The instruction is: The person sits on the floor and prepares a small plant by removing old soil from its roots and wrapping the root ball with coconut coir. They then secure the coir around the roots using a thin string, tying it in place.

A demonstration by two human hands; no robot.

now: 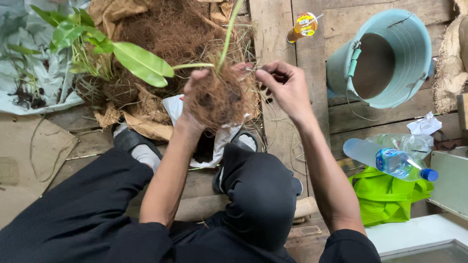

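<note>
Dark-trousered knees (253, 195) are sitting nearest. Far left, leafy seedlings (78, 36) are lying on grey sheeting (29, 58). At centre, the left hand (195, 104) is gripping a fibrous root ball (222, 97); the right hand (285, 87) is pinching what may be a thin wire. Farther right, a pale green bucket (390, 29) is standing beyond a plastic bottle (390, 161).

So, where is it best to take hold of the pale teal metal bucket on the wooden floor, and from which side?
Probably by the thin wire handle of the pale teal metal bucket, coming from the left side of the picture. The bucket lies tilted with its open mouth facing the camera, and the handle hangs loose below the rim on that side, free for the fingers to hook.
</note>
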